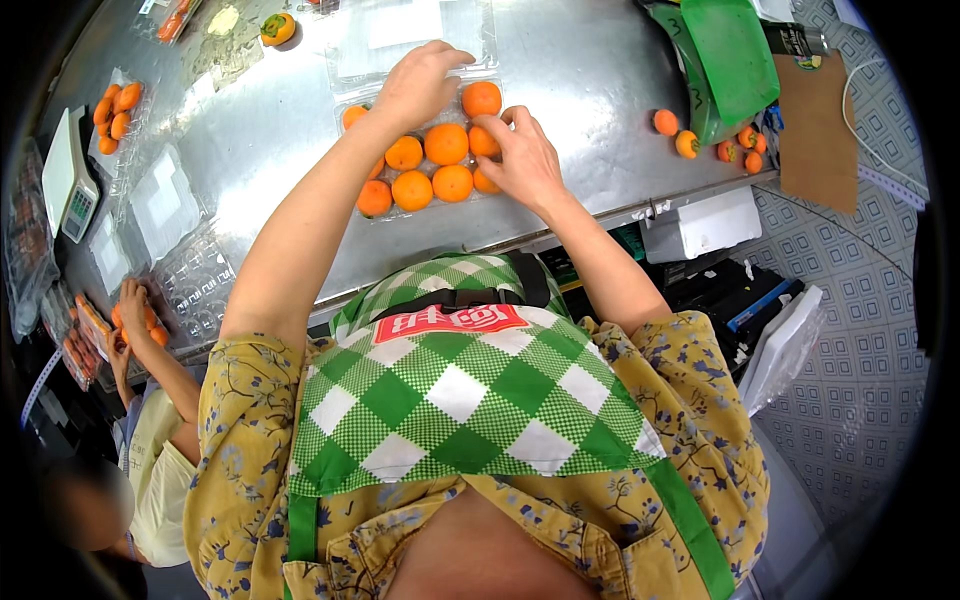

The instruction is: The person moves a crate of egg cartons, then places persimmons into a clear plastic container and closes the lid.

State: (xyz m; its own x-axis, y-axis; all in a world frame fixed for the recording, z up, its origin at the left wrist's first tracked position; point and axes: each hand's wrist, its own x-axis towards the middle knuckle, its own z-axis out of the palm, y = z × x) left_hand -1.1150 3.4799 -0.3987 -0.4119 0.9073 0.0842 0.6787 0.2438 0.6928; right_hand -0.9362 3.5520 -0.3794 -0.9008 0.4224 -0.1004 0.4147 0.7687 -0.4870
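Note:
A clear plastic tray (390, 216) in front of me holds rows of round orange persimmons (447, 144). My right hand (527, 156) is at the tray's right side, its thumb and index finger around one persimmon (483, 142). Above the tray's far part is my left hand (421, 84), palm down with fingers apart. No fruit shows in it, though its underside is hidden. Another persimmon (481, 99) lies in the far right corner of the tray, between my hands. My left hand and wrist cover part of the back row.
Beyond lies a clear package (409, 30). A persimmon with green calyx (278, 29) sits far left; loose persimmons (686, 144) lie near a green basket (701, 82) at right. A scale (71, 176) stands left. Another person's hands (132, 319) touch fruit at lower left.

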